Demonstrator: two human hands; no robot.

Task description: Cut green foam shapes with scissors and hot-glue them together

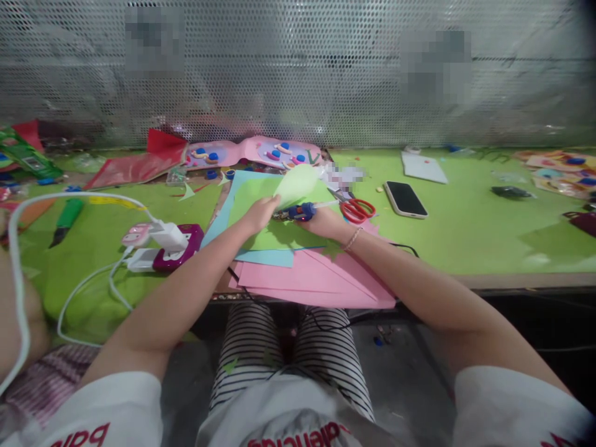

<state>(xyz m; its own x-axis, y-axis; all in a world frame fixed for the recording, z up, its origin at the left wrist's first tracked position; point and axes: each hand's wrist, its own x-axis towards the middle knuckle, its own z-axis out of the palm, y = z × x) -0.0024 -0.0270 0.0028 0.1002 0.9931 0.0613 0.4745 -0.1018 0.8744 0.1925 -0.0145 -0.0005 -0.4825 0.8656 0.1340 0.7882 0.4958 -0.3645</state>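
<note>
A pale green paper piece [298, 181] is pinched at its near edge by the left hand [261, 213], lifted above the green sheet [279, 233]. A blue glue gun [302, 212] is gripped in the closed right hand [326, 221], nozzle toward the paper. The paper is judged light, floppy and easily creased, best held by its edge. Red scissors [357, 210] lie just right; a phone [405, 199] farther right; pink sheets [316, 276] nearer.

Green table [465, 242]: pink paper sheets [321, 279], phone [405, 199], red scissors [356, 210], power strip [177, 248].
</note>
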